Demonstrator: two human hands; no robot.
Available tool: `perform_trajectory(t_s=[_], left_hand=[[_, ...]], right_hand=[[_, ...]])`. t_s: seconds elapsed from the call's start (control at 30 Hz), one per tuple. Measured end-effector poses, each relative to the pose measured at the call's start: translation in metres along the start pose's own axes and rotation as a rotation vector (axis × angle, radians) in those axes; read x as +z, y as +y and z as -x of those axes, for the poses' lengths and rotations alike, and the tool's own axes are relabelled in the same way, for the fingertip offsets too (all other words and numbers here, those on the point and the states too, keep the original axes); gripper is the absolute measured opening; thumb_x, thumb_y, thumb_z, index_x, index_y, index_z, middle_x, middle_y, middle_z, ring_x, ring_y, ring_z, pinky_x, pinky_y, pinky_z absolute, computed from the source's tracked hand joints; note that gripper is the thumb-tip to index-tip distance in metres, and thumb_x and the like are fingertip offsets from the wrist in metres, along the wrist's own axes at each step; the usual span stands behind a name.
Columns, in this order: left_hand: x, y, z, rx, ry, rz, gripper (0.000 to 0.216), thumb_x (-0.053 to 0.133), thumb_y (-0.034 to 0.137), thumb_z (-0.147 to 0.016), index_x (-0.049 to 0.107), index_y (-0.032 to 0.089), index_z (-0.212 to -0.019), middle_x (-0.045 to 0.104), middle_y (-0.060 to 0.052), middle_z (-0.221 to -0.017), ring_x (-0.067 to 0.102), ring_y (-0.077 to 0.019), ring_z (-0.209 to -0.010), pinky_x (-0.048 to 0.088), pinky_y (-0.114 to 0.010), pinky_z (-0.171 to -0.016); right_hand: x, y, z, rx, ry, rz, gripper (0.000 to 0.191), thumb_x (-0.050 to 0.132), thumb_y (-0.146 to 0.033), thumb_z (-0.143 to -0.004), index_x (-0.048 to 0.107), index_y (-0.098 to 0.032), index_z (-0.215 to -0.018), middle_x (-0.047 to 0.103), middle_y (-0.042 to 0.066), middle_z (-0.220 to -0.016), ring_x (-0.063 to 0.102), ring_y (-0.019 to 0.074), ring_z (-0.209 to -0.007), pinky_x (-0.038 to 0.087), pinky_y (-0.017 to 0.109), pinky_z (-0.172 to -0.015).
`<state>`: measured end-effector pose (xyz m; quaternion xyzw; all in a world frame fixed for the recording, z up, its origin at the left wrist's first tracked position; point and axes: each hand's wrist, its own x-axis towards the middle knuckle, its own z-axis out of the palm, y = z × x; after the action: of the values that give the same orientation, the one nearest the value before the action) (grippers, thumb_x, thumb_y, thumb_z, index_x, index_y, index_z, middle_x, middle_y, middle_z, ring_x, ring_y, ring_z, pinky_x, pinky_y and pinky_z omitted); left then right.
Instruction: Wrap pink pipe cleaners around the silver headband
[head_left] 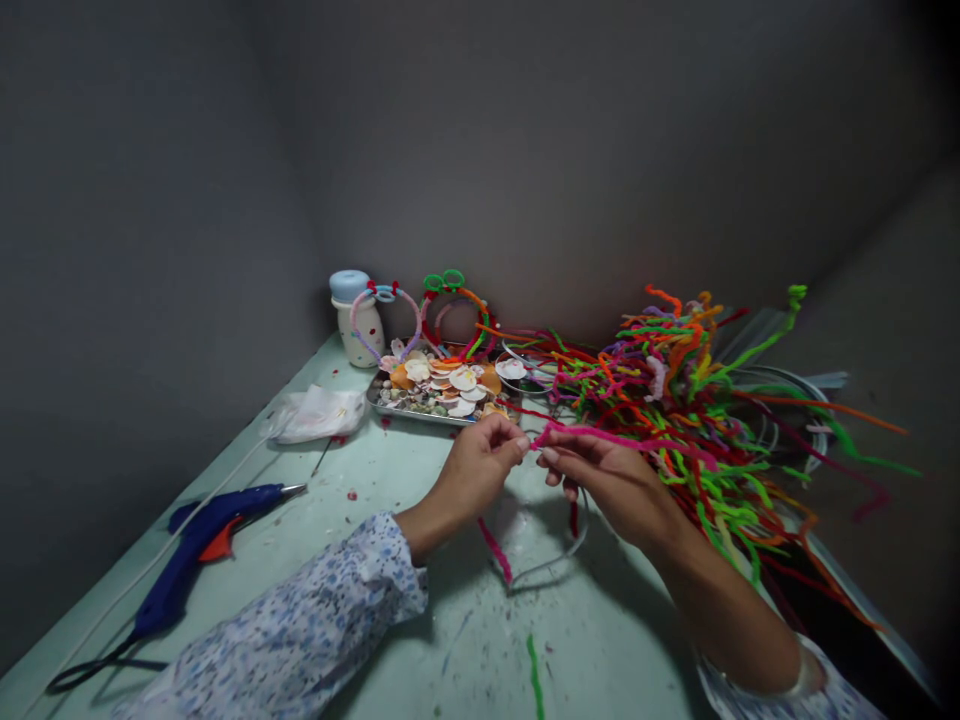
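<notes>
Dark grey walls (525, 150) meet behind a pale green desk (450, 660), its top marked with specks and smears. Along its left edge lies a blue glue gun (176, 570) with an orange trigger (219, 541), nozzle pointing inward. Beyond that sits a crumpled white packet (315, 415), and by the far left corner a spotted jar (364, 330) with a light blue lid. Next to it, toward the back edge, I see a metal tray (420, 415) heaped with shells (461, 378), fuzzy-wrapped hoops (417, 318) standing upright around it. Just in front, over the middle of the desk, the left hand (480, 462) pinches a pink fuzzy stem (637, 440) between thumb and fingers. Below hangs a thin pale band (566, 555), partly wrapped in pink. A green strand (535, 675) lies toward the front edge. The right hand (615, 485) closes thumb and fingertips on the stem as well, its loose length trailing over the knuckles. Bright stems (675, 390) pile in a tangle along the right edge.
</notes>
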<state>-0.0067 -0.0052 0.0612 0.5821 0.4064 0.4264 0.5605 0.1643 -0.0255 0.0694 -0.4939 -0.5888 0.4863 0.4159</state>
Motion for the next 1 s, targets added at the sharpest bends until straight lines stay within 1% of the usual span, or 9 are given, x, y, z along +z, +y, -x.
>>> perform_trajectory(t_s=[0.07, 0.23, 0.33, 0.43, 0.53, 0.63, 0.73, 0.9, 1.0], left_hand=[[0.0, 0.0, 0.0, -0.006, 0.006, -0.006, 0.015, 0.057, 0.029, -0.076, 0.05, 0.016, -0.075, 0.043, 0.005, -0.06, 0.033, -0.0066, -0.052, 0.026, -0.021, -0.051], [0.001, -0.002, -0.001, -0.012, 0.017, -0.023, 0.014, 0.057, 0.029, -0.076, 0.051, 0.016, -0.074, 0.04, 0.006, -0.056, 0.032, -0.0068, -0.05, 0.026, -0.02, -0.05], [0.0, -0.003, -0.001, -0.002, 0.024, -0.035, 0.014, 0.058, 0.028, -0.076, 0.052, 0.016, -0.074, 0.042, 0.006, -0.057, 0.033, -0.0069, -0.051, 0.026, -0.02, -0.05], [-0.001, -0.005, -0.002, 0.005, 0.029, -0.048, 0.014, 0.058, 0.028, -0.076, 0.053, 0.016, -0.074, 0.044, 0.005, -0.059, 0.034, -0.0069, -0.051, 0.028, -0.02, -0.051], [-0.002, -0.006, -0.002, -0.003, 0.021, -0.059, 0.014, 0.058, 0.029, -0.075, 0.054, 0.015, -0.075, 0.046, 0.005, -0.06, 0.036, -0.0071, -0.052, 0.029, -0.021, -0.052], [-0.002, -0.006, -0.002, -0.012, 0.018, -0.062, 0.014, 0.058, 0.029, -0.075, 0.054, 0.015, -0.075, 0.047, 0.004, -0.06, 0.037, -0.0074, -0.053, 0.029, -0.021, -0.052], [-0.002, -0.004, -0.002, -0.028, 0.025, -0.055, 0.016, 0.06, 0.03, -0.074, 0.055, 0.015, -0.073, 0.047, 0.004, -0.059, 0.038, -0.0077, -0.053, 0.029, -0.021, -0.052], [-0.003, -0.002, -0.004, -0.063, 0.03, -0.052, 0.018, 0.062, 0.031, -0.072, 0.055, 0.015, -0.072, 0.048, 0.003, -0.059, 0.038, -0.0077, -0.052, 0.029, -0.021, -0.051], [-0.005, -0.002, -0.004, -0.064, 0.027, -0.063, 0.016, 0.061, 0.03, -0.072, 0.055, 0.015, -0.071, 0.048, 0.003, -0.058, 0.038, -0.0075, -0.051, 0.029, -0.021, -0.051]], right_hand=[[-0.001, 0.0, 0.0, -0.015, -0.018, 0.006, 0.025, 0.066, -0.039, -0.077, 0.068, -0.018, -0.091, 0.066, 0.002, -0.075, 0.06, 0.0126, -0.064, 0.045, 0.02, -0.05], [0.002, -0.004, 0.0, 0.003, 0.016, 0.024, 0.025, 0.067, -0.039, -0.075, 0.069, -0.017, -0.086, 0.065, 0.002, -0.068, 0.059, 0.0127, -0.059, 0.045, 0.021, -0.049], [0.003, -0.005, 0.001, 0.017, 0.026, 0.049, 0.026, 0.066, -0.04, -0.074, 0.068, -0.017, -0.086, 0.064, 0.002, -0.065, 0.059, 0.0131, -0.058, 0.046, 0.022, -0.049], [0.003, -0.003, 0.0, 0.02, 0.018, 0.058, 0.027, 0.065, -0.04, -0.075, 0.068, -0.017, -0.088, 0.065, 0.002, -0.068, 0.061, 0.0138, -0.058, 0.047, 0.023, -0.05], [0.002, 0.0, -0.001, -0.015, 0.014, 0.103, 0.024, 0.063, -0.038, -0.077, 0.068, -0.018, -0.09, 0.067, 0.002, -0.071, 0.061, 0.0144, -0.06, 0.046, 0.023, -0.051], [0.002, -0.003, -0.001, -0.064, 0.03, 0.209, 0.02, 0.059, -0.033, -0.079, 0.07, -0.018, -0.086, 0.068, 0.002, -0.071, 0.061, 0.0149, -0.06, 0.046, 0.024, -0.053], [0.003, -0.006, 0.0, -0.118, 0.045, 0.296, 0.018, 0.058, -0.03, -0.08, 0.071, -0.018, -0.084, 0.069, 0.003, -0.074, 0.062, 0.0166, -0.065, 0.046, 0.025, -0.055], [0.003, 0.002, -0.001, -0.152, 0.04, 0.279, 0.02, 0.059, -0.033, -0.081, 0.07, -0.02, -0.092, 0.07, 0.004, -0.074, 0.064, 0.0181, -0.064, 0.048, 0.028, -0.056], [0.003, 0.008, -0.002, -0.198, 0.045, 0.323, 0.019, 0.058, -0.032, -0.082, 0.07, -0.021, -0.092, 0.071, 0.004, -0.076, 0.065, 0.0189, -0.067, 0.049, 0.028, -0.059]])
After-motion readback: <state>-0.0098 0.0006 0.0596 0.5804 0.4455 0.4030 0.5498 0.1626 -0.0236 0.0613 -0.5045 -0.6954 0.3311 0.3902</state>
